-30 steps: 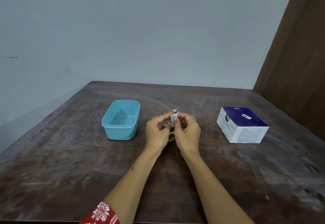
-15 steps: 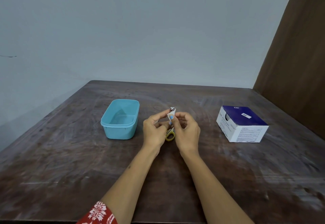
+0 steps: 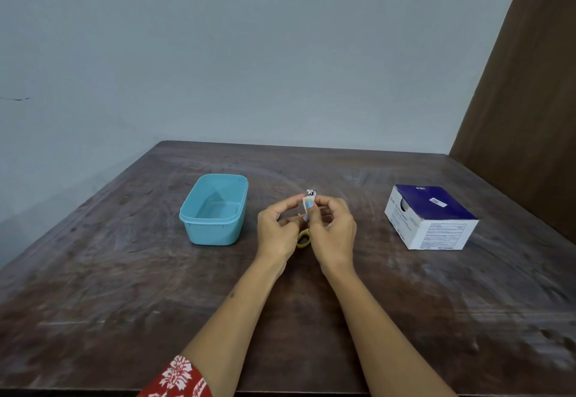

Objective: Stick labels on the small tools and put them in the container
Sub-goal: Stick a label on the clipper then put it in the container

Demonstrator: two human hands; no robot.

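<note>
Since a second ago your two hands have hardly shifted; they stay raised together over the middle of the counter, and the small metal tool between them is still held upright.

From the head camera, you are looking at a dark brown, scuffed wooden counter (image 3: 405,303) set against a plain pale grey-blue wall (image 3: 280,53), with a brown wooden panel (image 3: 530,116) closing off the right side.

The fingers of your left hand (image 3: 276,231) and right hand (image 3: 335,231) are both pinched on the small silver metal tool (image 3: 310,192), whose body is wrapped in a white label with a blue patch (image 3: 308,204); only its shiny tip shows above your fingertips. A yellow loop handle (image 3: 304,239) lies on the counter under your hands, mostly hidden by them.

Left of your hands stands the light blue rectangular plastic container (image 3: 215,209), open-topped. Well to the right sits a white cardboard box with a dark blue top (image 3: 431,215).
</note>
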